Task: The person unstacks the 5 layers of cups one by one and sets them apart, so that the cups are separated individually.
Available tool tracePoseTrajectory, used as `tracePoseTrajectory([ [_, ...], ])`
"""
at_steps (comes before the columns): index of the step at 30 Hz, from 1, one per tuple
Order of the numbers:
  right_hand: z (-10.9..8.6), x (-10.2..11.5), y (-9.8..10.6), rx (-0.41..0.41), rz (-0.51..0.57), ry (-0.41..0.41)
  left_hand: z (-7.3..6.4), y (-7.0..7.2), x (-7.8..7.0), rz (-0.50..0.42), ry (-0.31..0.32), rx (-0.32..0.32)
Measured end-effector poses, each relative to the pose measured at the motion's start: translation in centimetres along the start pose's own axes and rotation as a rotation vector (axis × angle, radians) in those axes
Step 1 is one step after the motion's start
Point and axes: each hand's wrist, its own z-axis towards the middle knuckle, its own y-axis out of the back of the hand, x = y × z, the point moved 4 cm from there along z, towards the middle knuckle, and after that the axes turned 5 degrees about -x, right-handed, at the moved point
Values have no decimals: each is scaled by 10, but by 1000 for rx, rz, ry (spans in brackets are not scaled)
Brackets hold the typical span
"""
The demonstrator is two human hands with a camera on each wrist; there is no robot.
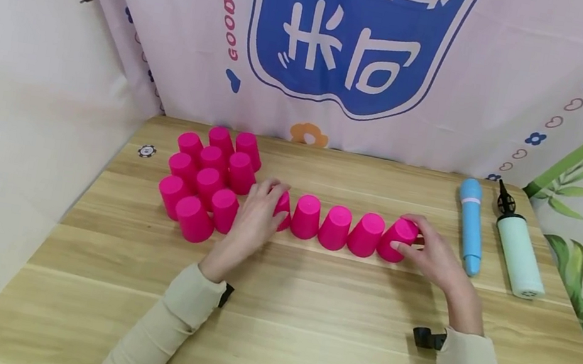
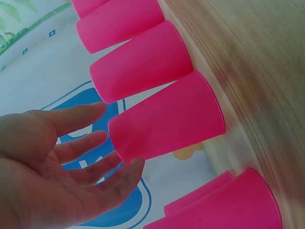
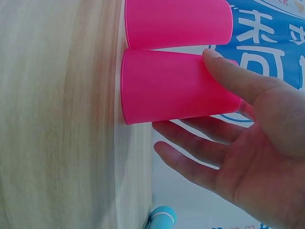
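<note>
Several upside-down pink cups stand in a row across the table. My left hand (image 1: 256, 214) is at the row's left-end cup (image 1: 283, 207), fingers spread loosely around its upper end. In the left wrist view this cup (image 2: 167, 119) stands on the table, the thumb apart from it and a fingertip at its edge. At the other end, my right hand (image 1: 435, 256) holds the right-end cup (image 1: 397, 232) between thumb and fingers. The right wrist view shows the thumb on the side of that cup (image 3: 167, 86), with the fingers along its other side, partly hidden.
A cluster of upside-down pink cups (image 1: 195, 219) stands left of my left hand. On the right lie a blue tube-shaped item (image 1: 470, 226) and a pale green hand pump (image 1: 520, 253) with a black nozzle. A printed curtain (image 1: 184, 63) hangs behind the wooden table (image 1: 301, 336).
</note>
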Motion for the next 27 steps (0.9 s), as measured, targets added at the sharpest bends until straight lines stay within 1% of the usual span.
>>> tracePoseTrajectory([
  [3, 0, 0, 0, 4, -5, -1, 0, 1, 1, 20, 20, 9],
  [7, 0, -1, 0, 4, -5, -3, -2, -1, 2, 45, 39, 42],
  [10, 0, 0, 0, 3, -4, -4, -4, -2, 3, 62, 35, 58],
  [17, -1, -1, -1, 5, 1, -2, -6, 0, 2, 64, 27, 55],
  [19, -1, -1, -1, 5, 3, -1, -5, 1, 3, 72, 27, 45],
  [21, 0, -1, -1, 6, 6, -1, -3, 3, 4, 88, 29, 21],
  [27, 1, -1, -2, 16, 11, -8, 4, 15, 13, 140, 29, -77],
])
